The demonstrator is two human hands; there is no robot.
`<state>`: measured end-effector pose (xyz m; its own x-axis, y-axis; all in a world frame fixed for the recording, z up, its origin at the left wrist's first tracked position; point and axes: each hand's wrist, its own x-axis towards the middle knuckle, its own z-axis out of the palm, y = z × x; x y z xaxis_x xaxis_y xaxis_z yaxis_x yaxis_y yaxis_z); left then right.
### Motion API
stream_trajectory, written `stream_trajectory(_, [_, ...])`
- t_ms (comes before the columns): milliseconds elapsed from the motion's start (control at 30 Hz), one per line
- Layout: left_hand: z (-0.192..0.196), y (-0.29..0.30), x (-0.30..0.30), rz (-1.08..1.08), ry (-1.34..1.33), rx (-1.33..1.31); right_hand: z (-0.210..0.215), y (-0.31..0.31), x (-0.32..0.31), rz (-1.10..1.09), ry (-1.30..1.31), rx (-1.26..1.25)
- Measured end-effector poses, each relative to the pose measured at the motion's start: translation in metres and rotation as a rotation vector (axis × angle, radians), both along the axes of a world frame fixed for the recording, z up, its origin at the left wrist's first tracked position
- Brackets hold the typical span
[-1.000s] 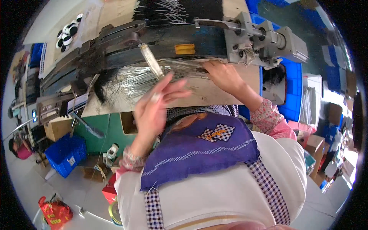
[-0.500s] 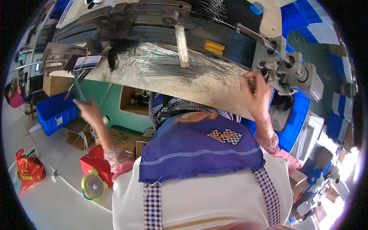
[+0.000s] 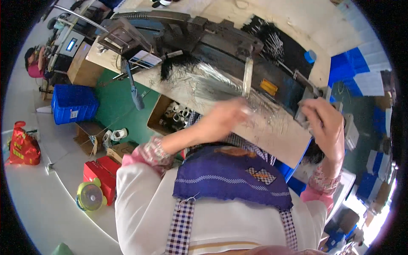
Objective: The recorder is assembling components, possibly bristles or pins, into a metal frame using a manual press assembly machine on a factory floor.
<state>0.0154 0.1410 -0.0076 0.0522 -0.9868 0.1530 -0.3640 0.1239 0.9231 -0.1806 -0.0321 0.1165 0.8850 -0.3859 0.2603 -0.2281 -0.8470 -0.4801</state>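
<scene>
My left hand [image 3: 225,120] is over the bench edge, beside a pile of thin metal wires [image 3: 216,87]. Its fingers are smeared by motion, so whether it holds anything is unclear. At the bench's right end, my right hand [image 3: 325,125] has curled fingers close to the metal end block [image 3: 302,114] of a long dark machine [image 3: 212,42]. What lies between those fingertips is too small to make out. A lever with a grey wrapped grip [image 3: 137,98] hangs at the machine's left, away from both hands. A flat pale bar [image 3: 247,76] sticks out over the wires.
Black bristle-like strands [image 3: 180,63] lie left of the wires. More looped wires [image 3: 273,44] rest on a black mat behind the machine, near a blue round cap [image 3: 310,56]. An open box [image 3: 158,114] stands below the bench; a blue crate [image 3: 74,104] is at left.
My left hand has let go of the lever's grip and swung right to the wires. My right hand stays by the machine's right end. The whole view has shifted.
</scene>
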Motion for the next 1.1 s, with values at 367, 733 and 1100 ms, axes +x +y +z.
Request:
stream_trajectory(367, [0.034, -0.067, -0.027, 0.269, 0.9, 0.082, -0.071, -0.067, 0.058, 0.038, -0.08, -0.357])
stream_trajectory(733, [0.017, 0.005, 0.072, 0.222, 1.121, -0.329, -0.073, -0.059, 0.061, -0.022, -0.141, -0.393])
stream_trajectory(1100, [0.015, -0.153, 0.008, 0.055, -0.334, -0.015, -0.051, -0.091, 0.047, 0.116, 0.045, -0.02])
